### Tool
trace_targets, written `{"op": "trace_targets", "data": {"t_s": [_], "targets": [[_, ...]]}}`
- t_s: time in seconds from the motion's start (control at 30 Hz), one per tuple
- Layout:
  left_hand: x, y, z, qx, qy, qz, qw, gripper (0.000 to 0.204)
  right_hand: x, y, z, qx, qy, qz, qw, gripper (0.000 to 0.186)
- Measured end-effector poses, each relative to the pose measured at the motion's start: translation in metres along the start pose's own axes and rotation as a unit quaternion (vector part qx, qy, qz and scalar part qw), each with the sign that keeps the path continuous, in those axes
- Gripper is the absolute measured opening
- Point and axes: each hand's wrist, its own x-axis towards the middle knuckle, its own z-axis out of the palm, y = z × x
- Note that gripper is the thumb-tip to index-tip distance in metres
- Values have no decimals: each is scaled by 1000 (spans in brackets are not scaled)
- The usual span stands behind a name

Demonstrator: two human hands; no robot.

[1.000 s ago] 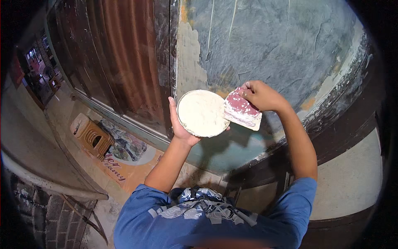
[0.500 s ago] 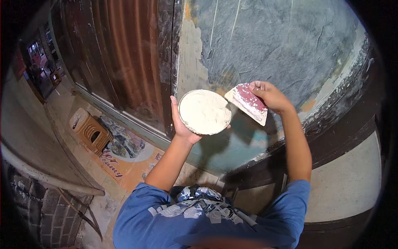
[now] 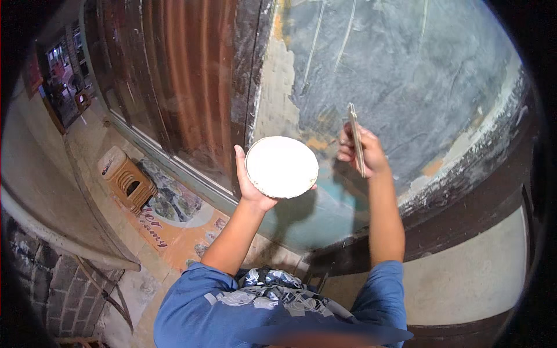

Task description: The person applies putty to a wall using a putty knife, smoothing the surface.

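Observation:
My left hand (image 3: 253, 188) grips a round tub (image 3: 282, 167) from below and the side, its thumb along the left rim. White paste fills the tub, looking very bright. To the right, my right hand (image 3: 368, 152) is closed on a flat putty scraper (image 3: 356, 139), turned almost edge-on so only its thin side shows. The scraper is apart from both tub and wall. Ahead stands a grey wall (image 3: 400, 75) with pale filler patches (image 3: 277, 93) along its left edge and a few light streaks higher up.
Left of the wall is a dark wooden frame (image 3: 246, 64) with a reddish-brown corrugated panel (image 3: 197, 75). Stacked brown plastic stools (image 3: 127, 180) stand on the floor at left, beside a printed orange sheet (image 3: 152, 229). A brick wall (image 3: 52, 284) is at lower left.
My right hand has turned the scraper from showing its reddish, paste-smeared face to nearly edge-on, moving it slightly left. The tub has shifted slightly down and left.

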Motion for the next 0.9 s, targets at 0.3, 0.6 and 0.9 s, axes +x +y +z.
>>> {"op": "trace_targets", "data": {"t_s": [0.3,0.6,0.9], "targets": [[-13,57,-20,52,58,127,989,94,58,-78,65,-685,144,-289,653,17],[-21,105,-26,29,71,168,983,90,103,-27,80,-844,116,-262,454,15],[-33,128,-37,27,64,170,983,87,113,-25,93,-847,153,-272,430,15]]}}
